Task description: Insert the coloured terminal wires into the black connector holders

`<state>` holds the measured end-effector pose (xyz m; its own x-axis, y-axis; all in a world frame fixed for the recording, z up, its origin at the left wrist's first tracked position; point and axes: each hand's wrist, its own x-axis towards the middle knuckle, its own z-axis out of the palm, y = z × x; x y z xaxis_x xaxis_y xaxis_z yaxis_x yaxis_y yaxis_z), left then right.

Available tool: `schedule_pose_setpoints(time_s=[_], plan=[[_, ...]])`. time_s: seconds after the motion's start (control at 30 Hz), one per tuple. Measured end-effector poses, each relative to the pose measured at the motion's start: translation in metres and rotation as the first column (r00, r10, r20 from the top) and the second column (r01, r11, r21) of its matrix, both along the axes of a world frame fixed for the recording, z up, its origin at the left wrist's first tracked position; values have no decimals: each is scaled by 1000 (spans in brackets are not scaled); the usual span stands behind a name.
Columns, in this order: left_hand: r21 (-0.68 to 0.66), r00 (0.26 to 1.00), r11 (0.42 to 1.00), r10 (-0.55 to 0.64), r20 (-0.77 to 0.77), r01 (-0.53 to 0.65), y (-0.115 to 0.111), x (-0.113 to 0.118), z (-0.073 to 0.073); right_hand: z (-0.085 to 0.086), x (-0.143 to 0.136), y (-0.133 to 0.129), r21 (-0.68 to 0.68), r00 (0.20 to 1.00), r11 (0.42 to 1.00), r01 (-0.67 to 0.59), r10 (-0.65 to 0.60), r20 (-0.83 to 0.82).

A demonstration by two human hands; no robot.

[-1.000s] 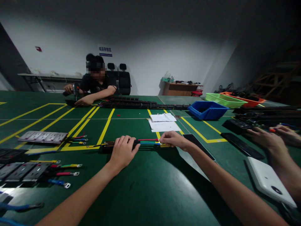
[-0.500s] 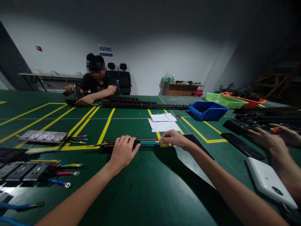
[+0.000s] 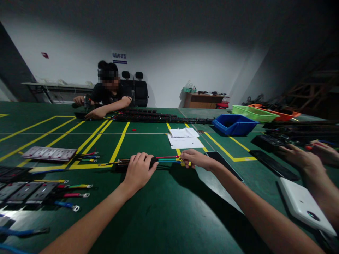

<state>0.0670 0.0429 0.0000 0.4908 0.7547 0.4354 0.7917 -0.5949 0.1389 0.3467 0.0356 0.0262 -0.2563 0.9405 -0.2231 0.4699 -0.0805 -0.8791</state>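
My left hand (image 3: 140, 170) is wrapped over a narrow black strip (image 3: 120, 167) in the middle of the green table. Red, green and blue wires (image 3: 166, 160) run out of the strip to the right. At their lugged ends, my right hand (image 3: 192, 159) has its fingers pinched together on the wire ends. The fingertips partly hide those ends. Left of my left hand, a thin lead with a ring lug (image 3: 102, 164) sticks out from the strip.
Socket strips with lugged wires (image 3: 50, 153) lie at the left. White papers (image 3: 184, 137), a dark flat panel (image 3: 225, 164) and a blue bin (image 3: 234, 124) are ahead and right. Another person's hands (image 3: 304, 158) work by a white device (image 3: 304, 204). A person (image 3: 109, 95) sits opposite with a drill.
My right hand has shifted slightly at the wire ends, its lower fingers now more curled. My left hand stays on the strip. The hands at the far right have moved a little.
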Motion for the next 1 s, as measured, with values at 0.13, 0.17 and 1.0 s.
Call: schedule_pose_setpoints(time_s=[0.13, 0.17, 1.0], plan=[[5, 1000, 1000, 3, 0, -3, 0, 0, -1, -3, 2, 3, 78, 997, 996, 46, -51, 62], [3, 1000, 1000, 2, 0, -2, 0, 0, -1, -3, 3, 5, 84, 997, 995, 49, -54, 61], [-22, 1000, 1000, 6, -9, -6, 1, 1, 2, -7, 11, 11, -34, 937, 989, 146, -149, -316]])
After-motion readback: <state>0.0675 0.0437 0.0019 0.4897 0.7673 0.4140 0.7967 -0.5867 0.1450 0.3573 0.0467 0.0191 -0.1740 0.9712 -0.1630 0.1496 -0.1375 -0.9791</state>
